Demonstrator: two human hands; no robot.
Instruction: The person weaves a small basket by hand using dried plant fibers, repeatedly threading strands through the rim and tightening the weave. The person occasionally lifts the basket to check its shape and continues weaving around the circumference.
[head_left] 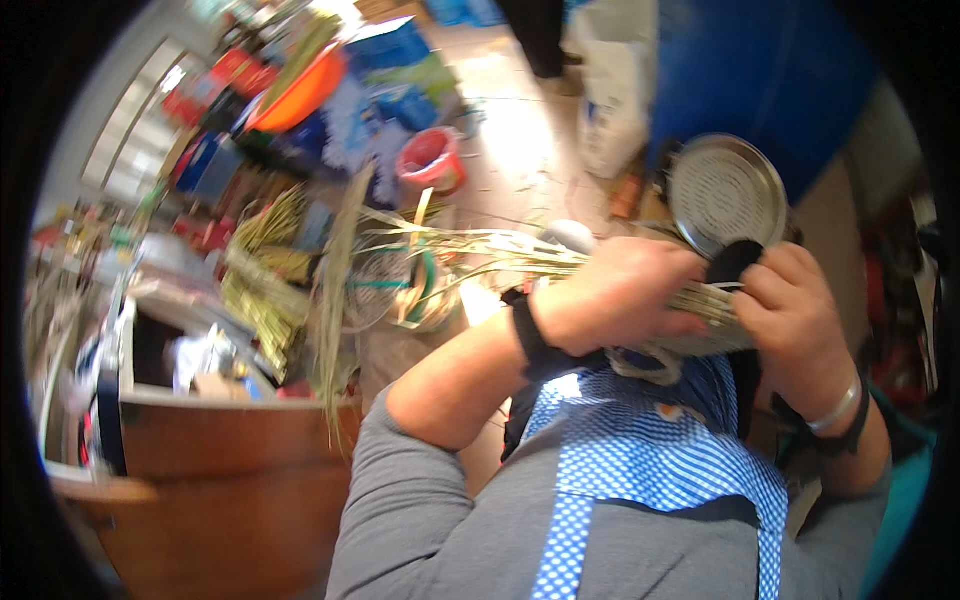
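My left hand [630, 290] is wrapped round a bundle of pale dried straw strands [500, 250], whose loose ends fan out to the left. Between my hands the straw forms a thick, tightly worked piece [710, 310]. At its right end, my right hand [795, 315] is closed with bent fingers, gripping the edge of this straw piece. A dark rounded object [735, 263] sits by my right fingertips; what it is I cannot make out. The straw is held in front of my blue-and-white apron [650, 440].
Left of me stands a brown wooden cabinet [230, 470] with straw hanging over its edge. Beyond are straw bundles [265, 270], a red bucket [432, 160] and an orange basin [300, 95]. A perforated metal disc [727, 195] stands ahead right, near a blue surface [760, 80] and white sack [612, 100].
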